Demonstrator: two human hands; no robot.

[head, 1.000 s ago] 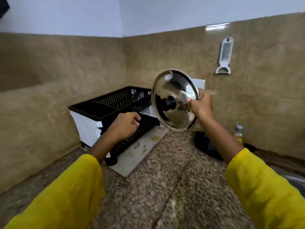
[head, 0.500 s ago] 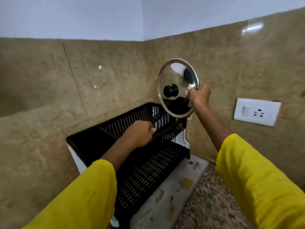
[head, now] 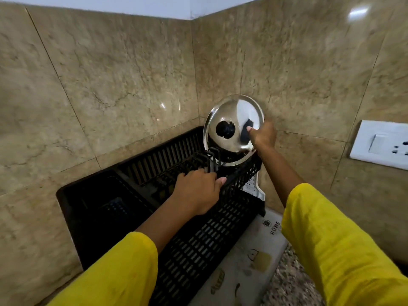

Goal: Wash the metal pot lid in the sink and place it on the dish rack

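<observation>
The shiny metal pot lid [head: 237,115] with a black knob stands almost upright at the far right end of the black plastic dish rack [head: 154,160], its lower edge down behind the rack's rim. My right hand [head: 262,134] pinches the lid's right edge. My left hand [head: 198,193] is closed over the front rim of the rack's upper tier, just below and left of the lid. Both arms wear yellow sleeves.
The rack fills the corner between two tan stone-tiled walls. A white patterned mat [head: 245,261] lies under its front on a speckled granite counter [head: 291,286]. A white wall socket [head: 382,143] is on the right wall.
The lid has come down from above the rack until its lower edge sits inside the far right end. My left hand has stayed on the rack's rim. My view has moved closer.
</observation>
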